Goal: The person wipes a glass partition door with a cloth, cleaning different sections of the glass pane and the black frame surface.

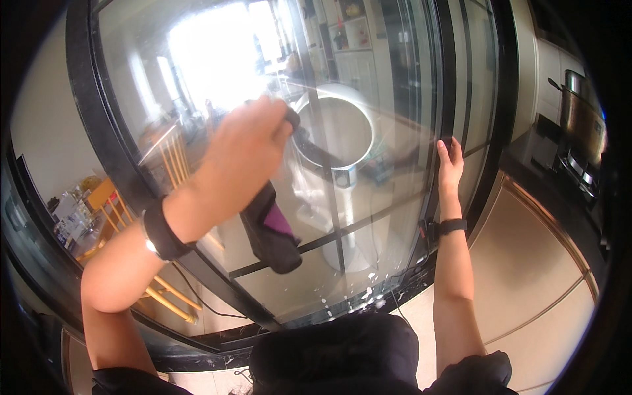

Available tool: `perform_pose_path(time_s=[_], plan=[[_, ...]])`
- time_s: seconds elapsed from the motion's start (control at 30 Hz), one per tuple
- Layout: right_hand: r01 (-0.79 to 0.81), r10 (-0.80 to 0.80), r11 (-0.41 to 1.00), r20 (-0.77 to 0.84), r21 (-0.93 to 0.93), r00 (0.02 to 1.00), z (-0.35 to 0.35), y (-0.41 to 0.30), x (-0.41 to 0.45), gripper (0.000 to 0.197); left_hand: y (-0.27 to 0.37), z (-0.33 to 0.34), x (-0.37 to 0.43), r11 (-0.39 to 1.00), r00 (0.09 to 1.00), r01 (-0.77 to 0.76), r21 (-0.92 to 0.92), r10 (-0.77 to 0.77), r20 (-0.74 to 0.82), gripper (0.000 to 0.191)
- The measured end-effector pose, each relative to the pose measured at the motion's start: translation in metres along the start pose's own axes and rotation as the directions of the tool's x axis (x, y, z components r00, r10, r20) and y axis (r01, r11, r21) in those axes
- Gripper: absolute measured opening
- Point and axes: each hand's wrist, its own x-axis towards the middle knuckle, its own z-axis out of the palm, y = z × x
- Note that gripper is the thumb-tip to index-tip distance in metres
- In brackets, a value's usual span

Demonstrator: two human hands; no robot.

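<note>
My left hand (pixel 252 138) is raised in front of a glass sliding door panel (pixel 390 212), closed around the top of a dark cloth (pixel 274 232) with a purple patch. The cloth hangs down below the hand, near the glass; whether it touches the pane I cannot tell. At the right, my right hand (pixel 450 153) rests on the panel's black frame (pixel 446 89), thumb and fingers apart around its edge. White foam-like spots (pixel 368 296) dot the bottom of the glass. Both wrists wear dark bands.
Behind the glass stands a white ring-shaped appliance (pixel 345 173) on a stem. Wooden chairs (pixel 106 197) and a cluttered table are at the left. On the right are a black counter (pixel 523 153), a metal pot (pixel 582 118) on a stove, and beige cabinets (pixel 523 261). Cables lie near the floor track.
</note>
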Motion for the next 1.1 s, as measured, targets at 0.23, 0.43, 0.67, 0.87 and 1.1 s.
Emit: perform_pose_path(time_s=[0.23,0.43,0.67,0.87,1.1], plan=[[-0.023,0.022,0.997,-0.026,-0.069,0.999,0.001,-0.002,-0.001,0.055,0.011,0.022,-0.029,0.930,0.936,-0.349,0.120,0.338,0.101,0.003],[-0.006,0.005,1.000,-0.030,-0.030,1.000,0.000,0.000,-0.002,0.052,-0.003,0.013,-0.009,0.980,0.994,-0.090,0.177,0.100,-0.054,0.005],[0.011,-0.014,0.997,-0.046,-0.072,0.999,-0.002,0.006,0.000,0.052,-0.002,0.004,0.003,0.971,0.988,-0.153,0.184,0.149,0.035,0.008],[-0.018,0.013,0.996,-0.061,-0.086,0.998,0.002,-0.001,-0.007,0.052,0.014,0.035,-0.028,0.937,0.949,-0.314,0.154,0.303,0.086,0.008],[-0.022,0.021,1.000,-0.047,-0.020,0.999,0.004,-0.011,-0.010,0.051,0.005,0.022,0.003,0.977,0.988,-0.047,0.209,0.076,-0.136,0.003]])
